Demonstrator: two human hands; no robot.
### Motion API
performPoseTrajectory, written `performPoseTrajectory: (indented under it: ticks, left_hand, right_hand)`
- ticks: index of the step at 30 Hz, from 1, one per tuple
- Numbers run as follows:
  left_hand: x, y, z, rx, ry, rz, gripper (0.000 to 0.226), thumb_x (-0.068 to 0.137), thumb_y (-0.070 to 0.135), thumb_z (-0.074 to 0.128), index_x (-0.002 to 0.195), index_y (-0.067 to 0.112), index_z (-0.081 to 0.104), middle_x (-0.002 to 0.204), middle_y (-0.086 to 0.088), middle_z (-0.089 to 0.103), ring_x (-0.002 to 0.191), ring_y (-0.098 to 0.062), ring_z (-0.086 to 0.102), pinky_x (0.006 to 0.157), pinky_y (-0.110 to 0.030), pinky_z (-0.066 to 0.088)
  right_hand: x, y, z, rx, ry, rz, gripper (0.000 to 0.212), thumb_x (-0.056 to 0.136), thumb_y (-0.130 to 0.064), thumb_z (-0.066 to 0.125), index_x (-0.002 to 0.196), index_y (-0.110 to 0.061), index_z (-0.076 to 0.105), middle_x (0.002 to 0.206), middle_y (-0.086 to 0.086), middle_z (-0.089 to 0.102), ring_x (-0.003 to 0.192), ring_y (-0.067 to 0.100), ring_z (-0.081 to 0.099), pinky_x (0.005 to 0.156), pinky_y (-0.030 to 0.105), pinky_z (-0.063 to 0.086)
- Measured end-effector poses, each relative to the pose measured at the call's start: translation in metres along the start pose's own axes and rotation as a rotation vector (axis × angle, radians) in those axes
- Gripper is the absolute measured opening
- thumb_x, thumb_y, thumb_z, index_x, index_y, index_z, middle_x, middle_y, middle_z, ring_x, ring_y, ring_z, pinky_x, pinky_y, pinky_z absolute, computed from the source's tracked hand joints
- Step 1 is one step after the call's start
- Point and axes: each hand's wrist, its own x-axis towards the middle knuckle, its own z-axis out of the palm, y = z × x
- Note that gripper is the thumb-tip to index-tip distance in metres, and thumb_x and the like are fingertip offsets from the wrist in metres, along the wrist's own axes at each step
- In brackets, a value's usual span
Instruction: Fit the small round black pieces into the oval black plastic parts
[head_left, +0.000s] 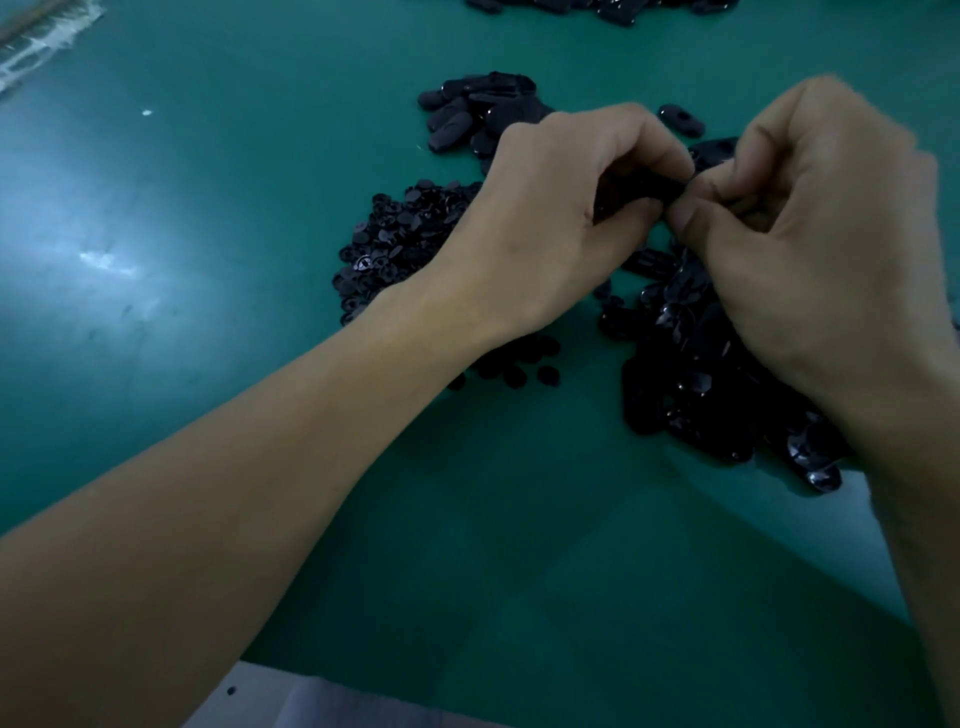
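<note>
left hand: fingers curled round a dark part, held above the mat at the centre. Looks like one oval; its outline is mostly hidden by the fingers.
right hand: fingers curled, thumb and forefinger pinching the near end of the same held part, tip to tip with the left thumb. Can't tell if a round piece sits under those fingertips.
step: my read is a press-fit in progress, with the round piece going into the oval. The seat isn't visible, so this is unconfirmed.
round pieces: loose heap on the green mat, just left of the left hand, with a few strays under the wrist. Plenty left.
glossy heap: large pile of shiny black parts under and beside the right hand. Probably oval stock waiting.
matte ovals: smaller pile beyond the left hand, with a single oval lying apart just beyond the fingers. Possibly the finished ones, but too dark to see any inserts.
far pile: more black parts at the top edge, cut off by the frame.
progress: early-to-mid at best. Both feed heaps are big and the likely done pile is small.
other: crumpled clear plastic at the top left corner.
</note>
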Motion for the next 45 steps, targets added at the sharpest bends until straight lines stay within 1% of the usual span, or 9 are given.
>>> performPoseTrajectory:
  ticks: [6,11,16,19,22,27,33,38,45]
  left_hand:
    - [0.001,0.002,-0.003,0.044,-0.023,0.001,0.02,0.089,0.006,0.068,0.108,0.01,0.073,0.095,0.016,0.066,0.09,0.007,0.063,0.084,-0.01,0.049]
    - [0.002,0.002,-0.004,0.104,-0.01,0.002,0.019,0.09,0.009,0.068,0.108,0.01,0.073,0.095,0.014,0.066,0.092,0.001,0.063,0.086,-0.016,0.051]
    - [0.003,-0.003,-0.005,0.104,0.028,-0.058,0.018,0.089,0.01,0.069,0.106,0.013,0.073,0.089,0.017,0.065,0.085,0.004,0.064,0.079,-0.012,0.05]
    - [0.002,-0.003,-0.003,0.073,0.025,-0.078,0.021,0.089,0.01,0.07,0.11,0.014,0.071,0.09,0.018,0.064,0.085,0.007,0.063,0.078,-0.009,0.048]
    - [0.002,-0.004,-0.003,-0.083,-0.012,-0.145,0.022,0.091,0.011,0.072,0.111,0.017,0.065,0.086,0.013,0.07,0.079,0.001,0.068,0.076,-0.016,0.051]
    - [0.004,-0.004,-0.005,-0.248,-0.036,-0.218,0.021,0.091,0.012,0.073,0.106,0.02,0.06,0.076,0.011,0.071,0.069,0.0,0.068,0.071,-0.016,0.05]
    - [0.004,-0.005,-0.007,-0.387,-0.006,-0.274,0.018,0.087,0.005,0.078,0.1,0.014,0.07,0.08,0.003,0.076,0.075,-0.013,0.076,0.072,-0.027,0.061]
    - [0.005,-0.006,-0.007,-0.383,-0.005,-0.276,0.018,0.086,0.006,0.079,0.102,0.012,0.073,0.085,-0.002,0.077,0.078,-0.013,0.076,0.073,-0.027,0.062]
    - [0.004,-0.006,-0.006,-0.368,-0.03,-0.266,0.018,0.086,0.006,0.079,0.099,0.015,0.072,0.084,-0.002,0.077,0.077,-0.014,0.076,0.073,-0.028,0.062]
  right_hand:
    - [0.001,0.006,0.005,0.003,0.085,0.078,0.04,0.08,-0.017,0.075,0.072,-0.032,0.039,0.081,0.004,0.07,0.074,0.0,0.07,0.062,0.026,0.057]
    - [0.002,0.006,0.009,0.186,0.041,0.151,0.032,0.083,-0.012,0.07,0.07,-0.033,0.05,0.072,0.003,0.072,0.065,0.012,0.073,0.065,0.043,0.062]
    - [0.001,0.003,0.011,0.265,-0.026,0.134,0.026,0.091,-0.008,0.067,0.085,-0.031,0.056,0.078,-0.002,0.076,0.07,0.011,0.075,0.07,0.034,0.062]
    - [0.002,0.007,0.01,0.129,0.014,0.087,0.016,0.09,-0.019,0.069,0.098,-0.031,0.063,0.076,-0.011,0.073,0.075,0.001,0.071,0.073,0.024,0.058]
    - [0.003,0.012,0.01,-0.044,0.032,0.016,0.024,0.091,-0.026,0.068,0.114,-0.028,0.072,0.094,-0.015,0.066,0.08,-0.007,0.061,0.076,0.008,0.046]
    - [0.007,0.016,0.008,0.157,-0.021,0.062,0.019,0.09,-0.024,0.068,0.108,-0.031,0.071,0.096,-0.013,0.073,0.089,0.002,0.072,0.085,0.024,0.057]
    - [0.007,0.014,0.004,0.283,-0.015,0.11,0.01,0.087,-0.028,0.074,0.093,-0.036,0.071,0.082,-0.012,0.075,0.073,0.006,0.074,0.07,0.017,0.055]
    - [0.007,0.013,0.003,0.263,-0.018,0.119,0.01,0.087,-0.029,0.073,0.096,-0.033,0.071,0.082,-0.01,0.075,0.072,0.006,0.073,0.066,0.016,0.053]
    - [0.005,0.011,0.002,0.204,-0.004,0.131,0.001,0.082,-0.036,0.071,0.083,-0.036,0.07,0.08,-0.01,0.074,0.073,0.007,0.072,0.068,0.023,0.055]
